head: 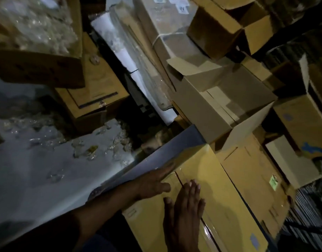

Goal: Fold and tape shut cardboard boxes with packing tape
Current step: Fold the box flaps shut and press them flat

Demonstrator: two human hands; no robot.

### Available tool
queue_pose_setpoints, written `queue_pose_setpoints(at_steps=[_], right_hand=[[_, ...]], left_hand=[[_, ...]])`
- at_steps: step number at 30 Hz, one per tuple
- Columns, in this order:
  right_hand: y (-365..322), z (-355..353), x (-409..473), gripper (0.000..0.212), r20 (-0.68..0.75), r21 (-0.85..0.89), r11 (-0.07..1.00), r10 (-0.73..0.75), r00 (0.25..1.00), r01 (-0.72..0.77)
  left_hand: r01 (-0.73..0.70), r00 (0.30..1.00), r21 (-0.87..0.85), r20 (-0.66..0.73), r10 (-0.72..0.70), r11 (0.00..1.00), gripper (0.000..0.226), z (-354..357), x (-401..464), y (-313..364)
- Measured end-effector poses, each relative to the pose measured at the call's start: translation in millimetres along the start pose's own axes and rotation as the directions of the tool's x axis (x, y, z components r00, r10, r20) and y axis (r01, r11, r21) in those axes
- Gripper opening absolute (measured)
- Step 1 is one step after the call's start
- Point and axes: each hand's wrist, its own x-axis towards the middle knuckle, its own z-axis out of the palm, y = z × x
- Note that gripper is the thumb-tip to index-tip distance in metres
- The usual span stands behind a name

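Note:
A yellow cardboard box (207,168) lies closed in front of me, its top flaps meeting along a seam covered by shiny clear tape. My left hand (153,180) lies flat on the top near the box's left edge, fingers straight and pointing toward the far end. My right hand (185,208) presses flat on the taped seam, fingers together and straight. No tape roll or dispenser is visible in the dim view.
An open brown box (227,99) stands just beyond the yellow one, flaps up. More closed boxes (251,179) crowd the right side. A white surface (38,179) at left holds scattered clear plastic pieces (102,146). Stacked cartons and wrapped flat sheets (134,57) fill the back.

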Motion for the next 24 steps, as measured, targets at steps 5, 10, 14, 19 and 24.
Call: queue_pose_setpoints(at_steps=[5,10,14,19,24], right_hand=[[-1,4,0,0.083,0.009,0.001,1.000,-0.019,1.000,0.019],[35,-2,3,0.078,-0.043,0.124,0.992,0.020,0.999,-0.015],[117,-19,10,0.080,0.037,0.097,0.970,0.221,0.975,-0.223],[226,-47,-14,0.105,0.176,0.138,0.879,0.432,0.884,-0.457],[327,-36,-55,0.132,0.315,0.385,0.640,0.586,0.747,-0.665]], left_hand=[[0.086,0.987,-0.010,0.139,-0.084,0.996,0.100,7,11,-12],[0.088,0.991,0.147,0.089,-0.102,0.985,0.082,-2,29,17],[-0.004,0.987,0.353,0.149,-0.052,0.936,0.067,-24,82,66],[-0.226,0.955,0.827,0.083,0.284,0.515,0.042,5,162,88],[-0.358,0.887,0.858,0.190,0.420,0.368,0.058,107,105,112]])
